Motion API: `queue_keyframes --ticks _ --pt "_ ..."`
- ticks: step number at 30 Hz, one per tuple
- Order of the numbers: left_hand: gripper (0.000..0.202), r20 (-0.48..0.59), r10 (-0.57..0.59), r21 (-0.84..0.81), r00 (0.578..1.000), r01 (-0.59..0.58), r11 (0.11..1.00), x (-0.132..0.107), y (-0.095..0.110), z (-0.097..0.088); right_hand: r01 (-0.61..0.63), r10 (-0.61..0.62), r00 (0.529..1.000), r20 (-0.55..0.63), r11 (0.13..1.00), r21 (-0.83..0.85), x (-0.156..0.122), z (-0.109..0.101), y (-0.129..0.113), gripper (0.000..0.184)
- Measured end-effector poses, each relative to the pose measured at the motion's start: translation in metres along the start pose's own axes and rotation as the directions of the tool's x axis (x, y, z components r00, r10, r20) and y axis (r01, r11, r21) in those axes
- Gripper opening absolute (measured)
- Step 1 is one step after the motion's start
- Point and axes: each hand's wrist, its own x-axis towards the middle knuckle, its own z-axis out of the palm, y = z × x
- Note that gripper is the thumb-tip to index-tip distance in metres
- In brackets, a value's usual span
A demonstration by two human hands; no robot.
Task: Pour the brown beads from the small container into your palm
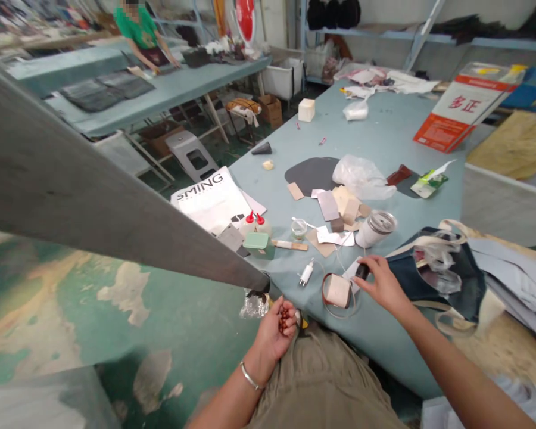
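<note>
My left hand (pixel 277 328) is cupped below the table's near edge, holding several small reddish-brown beads (pixel 284 320) in its palm. A crumpled clear plastic bag (pixel 254 305) hangs just left of it. My right hand (pixel 382 281) rests on the pale blue table (pixel 384 137), fingers closed on a small black object (pixel 361 271). Beside it lies a cream square piece (pixel 338 291) inside a brown loop. A white plug with a cord (pixel 307 273) lies a little to the left.
Leather scraps (pixel 335 205), a metal tumbler (pixel 376 229), two red-capped glue bottles (pixel 255 223), a green box (pixel 257 242), a small glass dish (pixel 299 227) and a clear bag (pixel 361 177) crowd the table. A dark bag (pixel 433 274) lies right. A person in green (pixel 140 33) works at a far table.
</note>
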Motion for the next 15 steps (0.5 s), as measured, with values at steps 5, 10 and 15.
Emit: queue_keyframes --ticks 5,10,15 --pt "0.038 -0.057 0.061 -0.019 0.997 -0.062 0.998 -0.015 0.011 -0.006 0.137 -0.095 0.966 -0.239 0.977 0.166 0.137 0.065 -0.061 0.044" --pt "0.036 -0.115 0.116 -0.034 0.987 -0.120 0.992 -0.025 0.024 -0.026 0.177 -0.150 0.965 -0.215 0.978 0.114 0.203 0.140 -0.094 0.042" --pt "0.033 -0.137 0.141 -0.069 0.980 -0.152 0.986 -0.027 0.038 -0.044 0.223 -0.225 0.972 -0.069 0.974 -0.032 0.198 0.170 -0.097 0.052"
